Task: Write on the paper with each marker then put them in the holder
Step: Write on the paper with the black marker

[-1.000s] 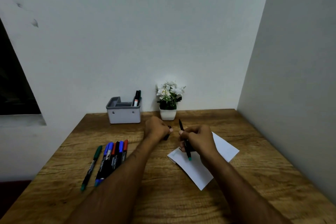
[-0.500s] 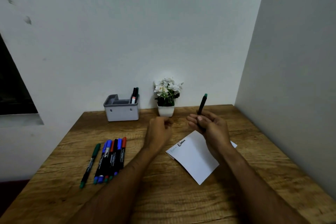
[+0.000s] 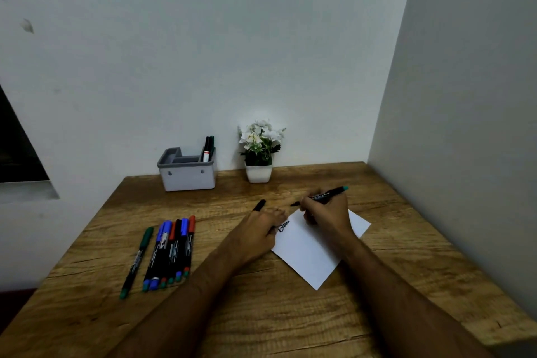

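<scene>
head | right hand (image 3: 325, 212) grips marker (image 3: 322, 195) above paper (image 3: 308, 253), tip pointing left, apparently off the sheet | left hand (image 3: 258, 234) pinches black cap (image 3: 259, 204), fingers resting on paper's left edge | spare markers (image 3: 171, 250) lie near left | holder (image 3: 187, 173) far left, two markers inside | plant (image 3: 259, 151) beside holder

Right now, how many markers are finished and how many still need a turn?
Two markers already stand in the grey holder, so those look done. The right hand holds an uncapped marker over the paper, which has one scribble; the left hand holds its cap. About six or seven markers on the table still wait.
</scene>
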`<state>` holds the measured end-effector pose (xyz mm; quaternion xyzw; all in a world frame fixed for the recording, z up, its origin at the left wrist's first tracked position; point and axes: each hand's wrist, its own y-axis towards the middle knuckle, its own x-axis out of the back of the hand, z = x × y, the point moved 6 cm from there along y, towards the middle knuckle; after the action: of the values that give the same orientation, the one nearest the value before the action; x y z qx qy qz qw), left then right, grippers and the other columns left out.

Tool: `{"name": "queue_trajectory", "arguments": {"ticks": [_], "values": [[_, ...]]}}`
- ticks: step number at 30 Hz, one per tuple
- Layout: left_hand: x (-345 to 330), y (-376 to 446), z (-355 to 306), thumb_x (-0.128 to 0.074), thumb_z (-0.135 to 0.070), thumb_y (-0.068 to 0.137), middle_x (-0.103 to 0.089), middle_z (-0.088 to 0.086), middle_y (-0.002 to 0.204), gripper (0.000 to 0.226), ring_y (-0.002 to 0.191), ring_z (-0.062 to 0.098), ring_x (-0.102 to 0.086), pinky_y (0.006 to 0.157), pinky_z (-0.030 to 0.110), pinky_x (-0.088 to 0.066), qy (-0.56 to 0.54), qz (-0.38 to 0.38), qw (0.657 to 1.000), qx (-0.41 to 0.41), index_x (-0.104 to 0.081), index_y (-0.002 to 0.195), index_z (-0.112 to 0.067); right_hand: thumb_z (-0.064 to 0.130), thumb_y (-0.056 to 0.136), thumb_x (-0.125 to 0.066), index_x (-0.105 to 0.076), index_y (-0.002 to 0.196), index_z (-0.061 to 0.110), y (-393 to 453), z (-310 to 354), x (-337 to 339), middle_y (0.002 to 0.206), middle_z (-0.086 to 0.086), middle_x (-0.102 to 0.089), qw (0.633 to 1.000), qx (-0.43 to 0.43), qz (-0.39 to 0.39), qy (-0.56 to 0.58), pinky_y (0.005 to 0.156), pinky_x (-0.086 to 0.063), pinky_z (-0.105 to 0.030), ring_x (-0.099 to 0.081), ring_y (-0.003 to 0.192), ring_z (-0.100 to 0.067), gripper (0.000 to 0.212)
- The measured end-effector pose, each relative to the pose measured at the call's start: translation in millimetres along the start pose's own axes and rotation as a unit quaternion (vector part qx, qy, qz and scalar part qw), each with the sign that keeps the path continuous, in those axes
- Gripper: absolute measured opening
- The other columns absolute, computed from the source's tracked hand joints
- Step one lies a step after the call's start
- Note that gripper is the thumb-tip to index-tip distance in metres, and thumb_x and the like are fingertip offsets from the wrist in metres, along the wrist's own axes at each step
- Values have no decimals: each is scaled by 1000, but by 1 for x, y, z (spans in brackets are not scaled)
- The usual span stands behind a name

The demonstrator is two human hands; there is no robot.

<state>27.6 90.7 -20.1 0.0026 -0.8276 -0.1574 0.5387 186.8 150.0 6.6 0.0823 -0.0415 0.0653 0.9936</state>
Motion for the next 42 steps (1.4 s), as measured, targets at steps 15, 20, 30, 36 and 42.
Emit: {"name": "queue_trajectory", "arguments": {"ticks": [15,20,30,36,42], "values": [[-1,-3,2,-44,-5,96,-39,-6,154,53,144,5,-30,118,19,-16,-17,-25,1000,4,-44,147,-19,6,82,-71,-69,69,12,-2,-3,-6,64,-1,-71,983,98,26,-151,54,-51,-20,-67,60,-7,14],[2,-5,-1,-44,-4,97,-39,-5,155,53,144,6,-29,116,16,-15,-15,-26,1000,5,-44,147,-18,5,83,-71,-72,73,11,-1,-5,-8,68,-1,-72,980,107,40,-166,55,-52,-20,-69,64,-11,12],[1,-5,-3,-43,-5,97,-35,-5,157,54,146,6,-25,115,15,-10,-9,-12,1000,14,-40,149,-19,5,81,-73,-70,66,15,-2,-3,-10,62,5,-68,975,118,40,-186,53,-46,-14,-64,59,0,18],[2,-5,-3,-42,-4,98,-34,-4,157,54,146,6,-25,112,12,-9,-3,-12,1000,14,-39,150,-18,6,85,-72,-71,71,16,0,-5,-12,68,7,-70,975,107,38,-188,55,-46,-10,-66,64,2,18],[2,-5,-2,-41,-5,98,-34,-5,157,54,146,5,-24,110,9,-7,-5,-11,1000,20,-38,150,-19,5,85,-70,-69,67,20,-1,-5,-12,66,6,-69,976,103,44,-186,54,-45,-12,-66,61,-1,23]]}}
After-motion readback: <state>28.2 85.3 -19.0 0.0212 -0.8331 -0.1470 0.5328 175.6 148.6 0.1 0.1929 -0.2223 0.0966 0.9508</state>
